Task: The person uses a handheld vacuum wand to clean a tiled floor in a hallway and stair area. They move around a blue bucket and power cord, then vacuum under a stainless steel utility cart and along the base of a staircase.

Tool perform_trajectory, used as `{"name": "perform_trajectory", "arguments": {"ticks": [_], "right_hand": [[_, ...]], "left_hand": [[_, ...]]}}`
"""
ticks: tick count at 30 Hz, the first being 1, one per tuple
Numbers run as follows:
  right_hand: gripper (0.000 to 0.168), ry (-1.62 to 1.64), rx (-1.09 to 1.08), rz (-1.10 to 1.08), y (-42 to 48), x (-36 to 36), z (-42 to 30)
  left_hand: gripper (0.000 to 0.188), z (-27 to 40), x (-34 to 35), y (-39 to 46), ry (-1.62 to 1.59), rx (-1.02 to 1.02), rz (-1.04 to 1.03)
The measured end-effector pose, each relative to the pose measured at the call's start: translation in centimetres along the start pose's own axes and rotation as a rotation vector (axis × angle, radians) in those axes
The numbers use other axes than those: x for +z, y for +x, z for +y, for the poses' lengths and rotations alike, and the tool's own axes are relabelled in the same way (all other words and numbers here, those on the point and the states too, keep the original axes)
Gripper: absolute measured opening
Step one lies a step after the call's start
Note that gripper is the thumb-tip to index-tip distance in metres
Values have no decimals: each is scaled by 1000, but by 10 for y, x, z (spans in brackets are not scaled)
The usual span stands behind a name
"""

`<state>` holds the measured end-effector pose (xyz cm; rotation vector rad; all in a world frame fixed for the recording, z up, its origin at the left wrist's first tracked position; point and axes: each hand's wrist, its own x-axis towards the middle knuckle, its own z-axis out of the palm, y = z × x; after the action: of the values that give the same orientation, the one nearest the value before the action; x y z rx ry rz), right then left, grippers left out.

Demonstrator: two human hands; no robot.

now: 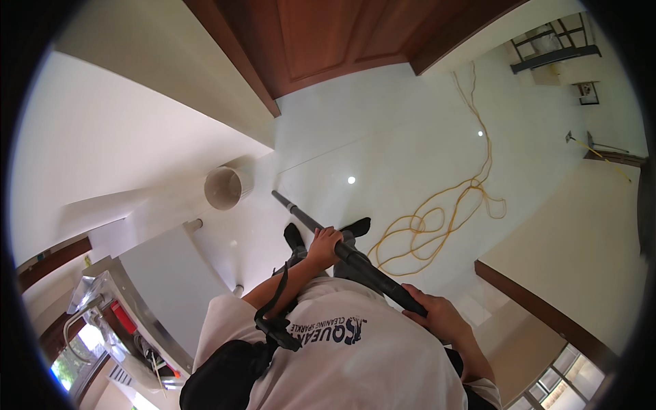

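Note:
Both of my hands are on a long black vacuum wand [363,264] that slants across the front of my body. My left hand [324,248] grips it around the middle, from above. Farther back, by my right hip, my right hand [435,312] is wrapped around the wand's upper end. The wand's narrow far end points down and to the left, close to the pale floor [323,138]; I cannot tell whether it touches. Dark socks [293,237] show on my feet below the wand. A black strap [279,328] hangs over my shirt.
A round pale bin [224,188] stands by the left wall. Yellow cord [442,228] lies in loops on the floor to the right. A panelled wooden door [328,41] is ahead. Lower left is a metal sink [115,341] holding several items. A yellow-handled tool [599,149] is far right.

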<state>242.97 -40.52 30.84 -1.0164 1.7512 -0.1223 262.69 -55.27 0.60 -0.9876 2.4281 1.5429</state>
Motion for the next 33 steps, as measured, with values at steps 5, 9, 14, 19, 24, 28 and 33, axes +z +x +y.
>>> {"name": "perform_trajectory", "arguments": {"ticks": [5,9,14,19,24,28,33], "right_hand": [[60,-79,151,23,-15,-42,13],[61,-110,132,15,-38,-75,36],[59,-70,-18,-26,-24,-80,83],[58,-109,84,44,-35,-105,95],[61,-150,166,165,-68,-129,110],[59,-3,89,163,-53,-118,139],[60,64,-10,183,18,-97,157]], "left_hand": [[38,49,19,29,-75,86,82],[35,90,47,50,-123,119,128],[27,75,61,45,-78,43,38],[29,101,84,78,-98,126,94],[31,164,105,127,-70,203,63],[31,142,102,134,-14,164,69],[42,67,66,175,167,315,330]]}}
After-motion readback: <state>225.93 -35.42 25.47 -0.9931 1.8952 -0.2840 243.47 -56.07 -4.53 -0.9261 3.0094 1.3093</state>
